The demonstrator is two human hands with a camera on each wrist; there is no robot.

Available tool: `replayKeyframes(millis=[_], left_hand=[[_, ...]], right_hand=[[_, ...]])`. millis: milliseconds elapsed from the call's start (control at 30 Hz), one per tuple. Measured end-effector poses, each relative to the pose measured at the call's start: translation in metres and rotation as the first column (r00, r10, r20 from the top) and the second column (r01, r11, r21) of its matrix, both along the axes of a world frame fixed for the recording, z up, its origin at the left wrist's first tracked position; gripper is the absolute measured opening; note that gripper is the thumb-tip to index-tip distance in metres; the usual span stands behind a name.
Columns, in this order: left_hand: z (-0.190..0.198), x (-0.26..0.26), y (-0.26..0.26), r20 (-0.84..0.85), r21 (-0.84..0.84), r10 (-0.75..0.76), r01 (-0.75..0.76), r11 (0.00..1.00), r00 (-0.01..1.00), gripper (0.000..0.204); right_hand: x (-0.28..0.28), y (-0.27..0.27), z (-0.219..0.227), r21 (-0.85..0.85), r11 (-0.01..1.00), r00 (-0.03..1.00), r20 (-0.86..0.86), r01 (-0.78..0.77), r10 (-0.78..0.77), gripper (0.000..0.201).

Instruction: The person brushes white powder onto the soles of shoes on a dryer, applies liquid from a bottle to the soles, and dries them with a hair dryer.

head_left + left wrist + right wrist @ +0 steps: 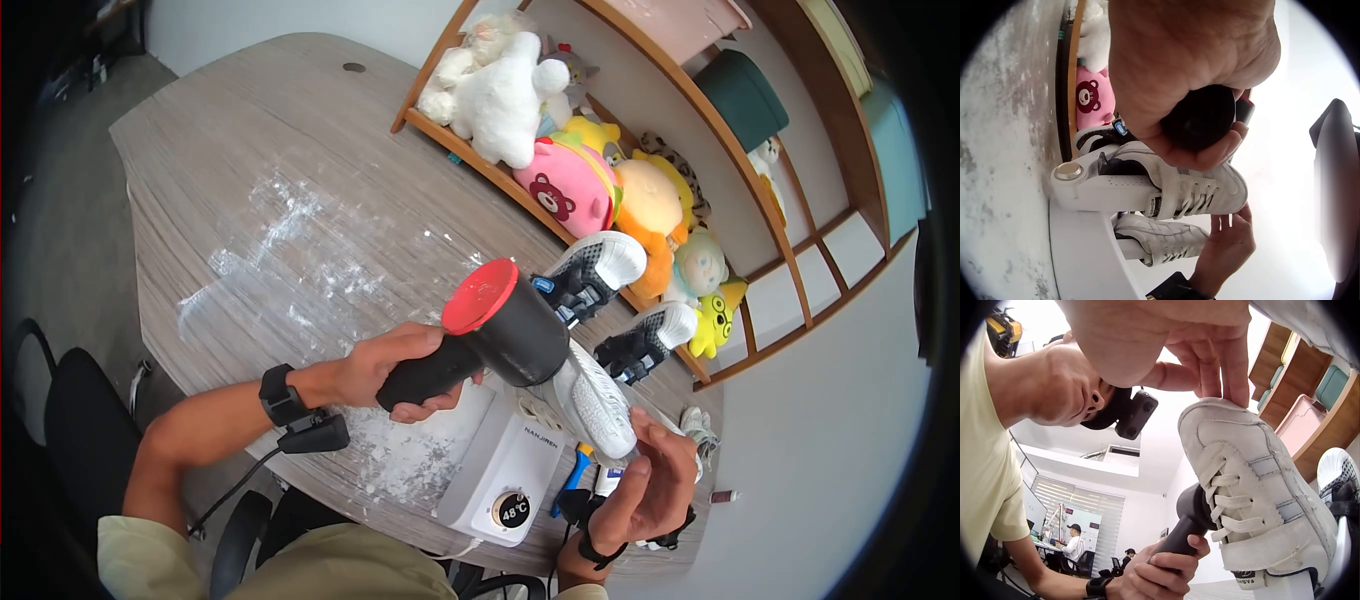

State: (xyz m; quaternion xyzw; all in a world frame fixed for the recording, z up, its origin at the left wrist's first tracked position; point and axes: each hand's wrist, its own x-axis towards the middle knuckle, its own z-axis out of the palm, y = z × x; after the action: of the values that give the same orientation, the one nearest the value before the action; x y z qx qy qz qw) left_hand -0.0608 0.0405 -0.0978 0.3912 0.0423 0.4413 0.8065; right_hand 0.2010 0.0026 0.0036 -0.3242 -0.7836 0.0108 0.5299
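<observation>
My left hand (385, 368) grips the handle of a black hair dryer (532, 338) with a red rear cap. Its barrel overlaps the upper part of a white lace-up sneaker (602, 408) in the head view, and stands beside the laces in the right wrist view. That sneaker sits on an arm of a white shoe dryer (492, 480) whose display reads 48°C. A second white sneaker (1163, 239) is on another arm in the left wrist view. The right hand (655, 478) touches the sneaker's toe with extended fingertips (1235, 394).
Two black-and-white shoes (598, 272) stand behind the hair dryer. A blue-handled tool (572, 486) lies right of the shoe dryer, with pale shoes (699, 425) farther off. White powder (395, 455) is spread over the table. Plush toys (570, 185) fill a wooden shelf behind.
</observation>
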Motion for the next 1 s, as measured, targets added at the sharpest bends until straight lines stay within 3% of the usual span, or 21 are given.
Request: replayKeyframes(millis=[200, 300, 500, 600, 667, 800, 867, 933, 1000], left_hand=[[0.016, 0.002, -0.016, -0.096, 0.156, 0.07, -0.054, 0.986, 0.993, 0.06], [0.024, 0.009, -0.03, -0.164, 0.199, 0.206, -0.172, 0.965, 0.965, 0.064], [0.021, 0.022, -0.047, -0.199, 0.233, 0.278, -0.23, 0.945, 0.94, 0.071], [0.021, 0.03, -0.059, -0.25, 0.229, 0.356, -0.302, 0.925, 0.901, 0.071], [0.015, 0.031, -0.067, -0.372, 0.275, 0.435, -0.351, 0.895, 0.82, 0.067], [0.021, 0.04, -0.083, -0.435, 0.496, 0.576, -0.349, 0.795, 0.692, 0.054], [0.027, 0.05, -0.086, -0.425, 0.642, 0.669, -0.318, 0.697, 0.61, 0.051], [0.028, 0.064, -0.087, -0.349, 0.799, 0.781, -0.27, 0.537, 0.518, 0.049], [0.029, 0.076, -0.088, -0.33, 0.833, 0.8, -0.246, 0.497, 0.501, 0.049]], right_hand=[[-0.001, 0.001, 0.006, -0.003, 1.0, 1.0, 0.01, -0.015, 0.015, 0.03], [-0.001, 0.002, 0.01, 0.007, 0.999, 0.999, 0.025, -0.042, 0.042, 0.031], [0.007, 0.0, 0.02, -0.026, 0.992, 0.99, 0.064, -0.123, 0.125, 0.032], [0.014, 0.001, 0.021, -0.036, 0.98, 0.977, 0.073, -0.197, 0.199, 0.034], [0.016, 0.001, 0.02, -0.058, 0.969, 0.97, 0.006, -0.241, 0.241, 0.045], [0.019, 0.001, 0.014, -0.087, 0.949, 0.951, -0.075, -0.304, 0.298, 0.072], [0.022, -0.001, 0.016, -0.136, 0.941, 0.951, -0.05, -0.311, 0.307, 0.082], [0.028, -0.004, 0.02, -0.184, 0.931, 0.948, -0.021, -0.316, 0.318, 0.09], [0.031, -0.007, 0.027, -0.232, 0.918, 0.941, 0.026, -0.322, 0.337, 0.097]])
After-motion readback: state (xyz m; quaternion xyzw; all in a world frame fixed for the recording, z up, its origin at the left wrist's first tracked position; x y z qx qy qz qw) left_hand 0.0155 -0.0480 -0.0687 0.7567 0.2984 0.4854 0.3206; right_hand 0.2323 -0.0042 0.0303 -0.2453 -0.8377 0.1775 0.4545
